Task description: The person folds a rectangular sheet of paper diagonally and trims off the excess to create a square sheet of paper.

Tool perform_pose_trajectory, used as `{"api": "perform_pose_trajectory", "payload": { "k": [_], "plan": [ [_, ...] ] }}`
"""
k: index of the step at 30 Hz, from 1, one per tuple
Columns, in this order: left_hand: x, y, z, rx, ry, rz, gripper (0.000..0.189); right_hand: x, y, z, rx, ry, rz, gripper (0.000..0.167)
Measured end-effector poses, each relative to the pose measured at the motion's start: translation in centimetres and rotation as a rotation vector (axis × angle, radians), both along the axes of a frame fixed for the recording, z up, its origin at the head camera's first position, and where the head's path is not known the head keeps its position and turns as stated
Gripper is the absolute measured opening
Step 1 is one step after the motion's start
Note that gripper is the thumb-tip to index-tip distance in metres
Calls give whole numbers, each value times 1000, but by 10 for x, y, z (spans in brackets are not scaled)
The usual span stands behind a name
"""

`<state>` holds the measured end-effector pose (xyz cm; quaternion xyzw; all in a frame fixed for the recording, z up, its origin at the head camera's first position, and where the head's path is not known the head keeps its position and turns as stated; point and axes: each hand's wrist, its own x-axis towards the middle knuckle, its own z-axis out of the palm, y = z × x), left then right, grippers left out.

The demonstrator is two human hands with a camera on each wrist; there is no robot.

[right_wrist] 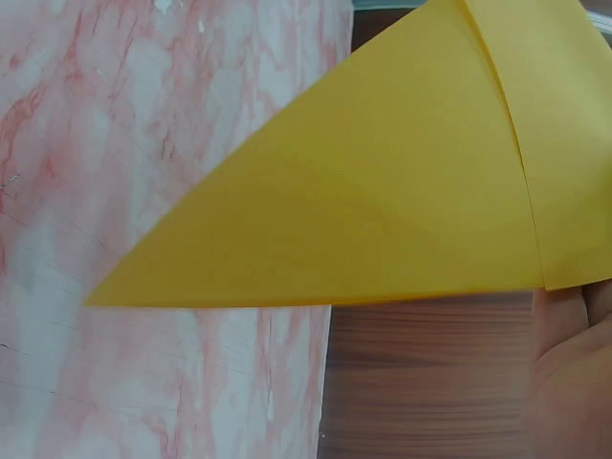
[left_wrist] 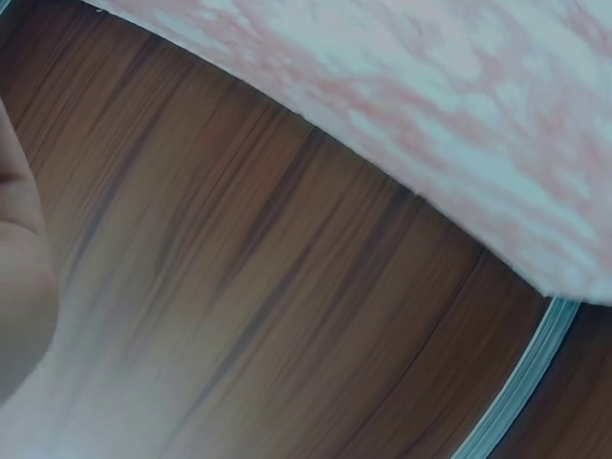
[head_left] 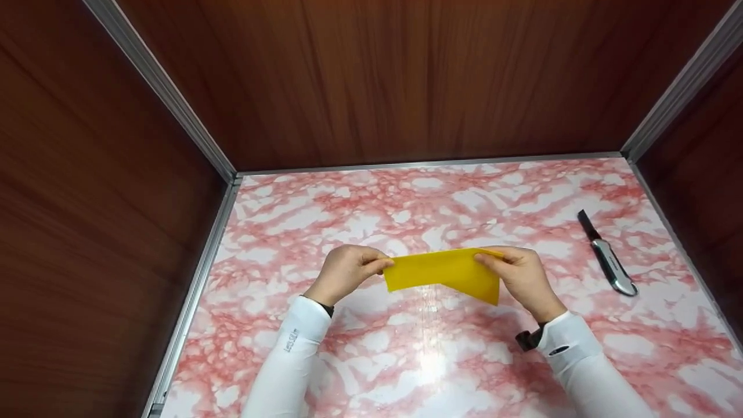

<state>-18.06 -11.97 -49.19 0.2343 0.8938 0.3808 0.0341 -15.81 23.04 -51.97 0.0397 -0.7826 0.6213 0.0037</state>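
A folded sheet of yellow paper [head_left: 432, 269] is held up between both hands, above the marbled table. At its left upper corner my left hand [head_left: 346, 269] pinches it between thumb and fingers. My right hand [head_left: 522, 277] pinches the other end, thumb in front and fingers behind. One part of the paper slants down to a point below the right hand. In the right wrist view the yellow paper [right_wrist: 363, 191] shows a large triangular flap and a layered fold edge. The left wrist view catches only the side of the left hand [left_wrist: 19, 277], without the paper.
A utility knife [head_left: 609, 261] with a black and silver handle lies on the right of the table [head_left: 325, 215], its dark blade extended and pointing away. Brown wood-grain panels [head_left: 371, 81] with metal edging stand at the back and both sides.
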Motion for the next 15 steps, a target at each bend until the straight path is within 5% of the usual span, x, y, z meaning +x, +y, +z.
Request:
{"api": "perform_pose_trajectory", "payload": {
  "k": [7,15],
  "plan": [
    [1,-2,-5,171,-229,31,22,0,0,0,15,-37,-23,37],
    [0,1,-16,444,-282,135,20,-1,-3,-3,-3,-70,-29,41]
  ]
}}
